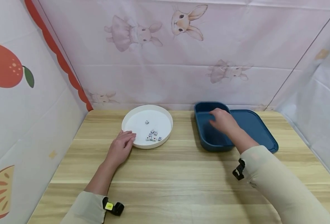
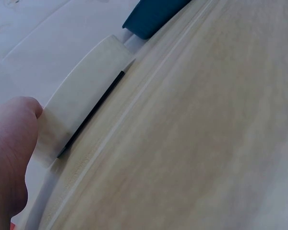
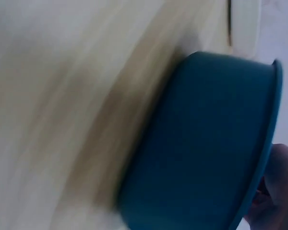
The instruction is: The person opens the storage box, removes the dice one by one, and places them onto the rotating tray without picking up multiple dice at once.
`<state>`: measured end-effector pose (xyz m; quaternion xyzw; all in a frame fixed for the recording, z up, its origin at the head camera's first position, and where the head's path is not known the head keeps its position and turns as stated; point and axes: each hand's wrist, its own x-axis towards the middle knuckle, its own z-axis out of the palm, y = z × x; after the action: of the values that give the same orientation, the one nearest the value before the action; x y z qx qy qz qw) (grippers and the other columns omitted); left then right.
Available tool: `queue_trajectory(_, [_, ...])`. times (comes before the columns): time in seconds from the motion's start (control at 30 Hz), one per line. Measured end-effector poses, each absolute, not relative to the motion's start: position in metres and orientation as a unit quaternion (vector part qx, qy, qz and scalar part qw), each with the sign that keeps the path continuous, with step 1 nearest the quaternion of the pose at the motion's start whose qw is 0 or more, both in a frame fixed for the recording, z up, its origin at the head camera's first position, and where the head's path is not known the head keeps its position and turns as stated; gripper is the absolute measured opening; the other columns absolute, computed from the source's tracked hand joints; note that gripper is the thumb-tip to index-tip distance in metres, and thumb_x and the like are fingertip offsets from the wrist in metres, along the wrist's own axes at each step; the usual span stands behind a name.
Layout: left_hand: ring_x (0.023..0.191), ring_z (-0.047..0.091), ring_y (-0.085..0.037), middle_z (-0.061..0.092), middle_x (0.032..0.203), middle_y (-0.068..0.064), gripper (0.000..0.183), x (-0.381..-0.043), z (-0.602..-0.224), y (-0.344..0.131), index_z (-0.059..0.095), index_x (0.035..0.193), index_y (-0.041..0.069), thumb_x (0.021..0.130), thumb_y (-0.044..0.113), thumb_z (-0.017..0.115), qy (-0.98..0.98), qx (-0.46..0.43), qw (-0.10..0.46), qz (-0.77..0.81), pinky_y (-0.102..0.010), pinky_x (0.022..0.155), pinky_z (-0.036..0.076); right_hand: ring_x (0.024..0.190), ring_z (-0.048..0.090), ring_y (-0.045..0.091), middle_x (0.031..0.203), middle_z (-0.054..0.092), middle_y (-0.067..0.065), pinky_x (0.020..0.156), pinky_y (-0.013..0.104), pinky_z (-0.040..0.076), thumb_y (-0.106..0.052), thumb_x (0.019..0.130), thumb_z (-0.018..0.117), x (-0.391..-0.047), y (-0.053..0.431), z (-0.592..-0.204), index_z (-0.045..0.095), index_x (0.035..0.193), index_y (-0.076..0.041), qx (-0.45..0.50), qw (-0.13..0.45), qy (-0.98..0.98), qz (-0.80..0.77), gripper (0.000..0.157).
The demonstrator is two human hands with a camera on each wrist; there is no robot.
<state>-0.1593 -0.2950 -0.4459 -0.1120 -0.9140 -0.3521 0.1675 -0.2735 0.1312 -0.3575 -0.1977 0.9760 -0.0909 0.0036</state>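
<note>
A round white tray (image 1: pixel 138 121) lies at the back left, with several small white dice (image 1: pixel 151 136) near its front side and one die (image 1: pixel 147 122) farther back. My left hand (image 1: pixel 121 147) holds the tray's front-left rim, fingers over the edge; in the left wrist view the hand (image 2: pixel 12 148) is against the tray's outer wall (image 2: pixel 86 86). My right hand (image 1: pixel 225 123) reaches over a deep blue box (image 1: pixel 213 147), fingers pointing left and slightly blurred. No object shows between them. In the right wrist view the box wall (image 3: pixel 197 143) hides part of the hand (image 3: pixel 278 187).
A flat blue lid (image 1: pixel 254 130) lies right of the box, partly behind the right forearm. Both containers stand on a wood-grain table (image 1: pixel 165 183) near its back edge. A printed cloth (image 1: pixel 165 84) hangs behind it, with further cloths at left and right.
</note>
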Motion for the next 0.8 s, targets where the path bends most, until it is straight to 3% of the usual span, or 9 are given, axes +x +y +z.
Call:
queue_trajectory(0.1, [0.128,0.056,-0.026,0.069,0.124,-0.010,0.028,-0.159,-0.446,-0.295,0.071,0.118,0.004,0.101,0.019,0.056,-0.915,-0.112,0.165,-0.352,-0.044,0.124,0.022,0.115,0.059,0.039,0.127,0.058,0.025,0.093,0.055,0.053,-0.012,0.093,0.064,-0.273,0.140,-0.362,0.059,0.129,0.005,-0.188,0.040,0.980,-0.046,0.040])
queue_trajectory(0.3, [0.128,0.056,-0.026,0.068,0.124,-0.010,0.028,-0.159,-0.446,-0.295,0.071,0.119,0.004,0.101,0.020,0.056,-0.916,-0.110,0.163,-0.350,-0.044,0.124,0.022,0.091,0.064,0.030,0.111,0.065,0.023,0.077,0.050,0.056,-0.003,0.090,0.062,-0.269,0.146,-0.368,0.066,0.112,0.003,-0.175,0.082,0.981,0.004,0.023])
queue_trajectory(0.4, [0.128,0.056,-0.026,0.068,0.124,-0.010,0.028,-0.159,-0.446,-0.295,0.071,0.118,0.004,0.101,0.019,0.056,-0.916,-0.110,0.165,-0.350,-0.045,0.124,0.022,0.087,0.064,0.030,0.110,0.066,0.022,0.073,0.050,0.057,0.000,0.093,0.058,-0.266,0.145,-0.372,0.066,0.109,0.001,-0.165,0.094,0.982,0.025,0.018])
queue_trajectory(0.57, [0.128,0.056,-0.026,0.069,0.123,-0.010,0.027,-0.158,-0.444,-0.294,0.071,0.118,0.003,0.100,0.019,0.057,-0.914,-0.112,0.167,-0.353,-0.044,0.124,0.022,0.087,0.067,0.036,0.108,0.067,0.023,0.070,0.054,0.059,0.006,0.095,0.050,-0.264,0.142,-0.378,0.066,0.104,-0.002,-0.146,0.095,0.984,0.045,0.020])
queue_trajectory(0.8, [0.128,0.056,-0.027,0.069,0.123,-0.011,0.027,-0.158,-0.444,-0.294,0.071,0.117,0.003,0.100,0.018,0.056,-0.912,-0.112,0.171,-0.356,-0.044,0.124,0.022,0.084,0.066,0.036,0.106,0.068,0.023,0.067,0.055,0.059,0.006,0.096,0.050,-0.267,0.142,-0.384,0.067,0.101,-0.001,-0.123,0.072,0.989,0.043,0.019])
